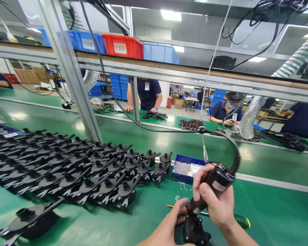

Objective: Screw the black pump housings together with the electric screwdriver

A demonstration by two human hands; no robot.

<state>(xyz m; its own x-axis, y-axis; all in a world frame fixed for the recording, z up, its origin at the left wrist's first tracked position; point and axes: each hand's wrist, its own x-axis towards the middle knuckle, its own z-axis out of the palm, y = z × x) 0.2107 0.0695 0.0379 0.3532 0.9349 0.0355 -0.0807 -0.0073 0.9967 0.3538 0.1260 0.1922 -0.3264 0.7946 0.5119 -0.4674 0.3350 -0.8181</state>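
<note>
We have our right hand point(219, 203) wrapped around a black cylindrical corded driver point(224, 173), its long axis slanting down leftward to the far edge of a round black plastic housing point(192, 232); whether its tip touches, we cannot tell. Our left hand point(168, 225) clasps that housing from the left, over the smooth green desk point(277, 212). The housing looks dark, with a raised collar.
</note>
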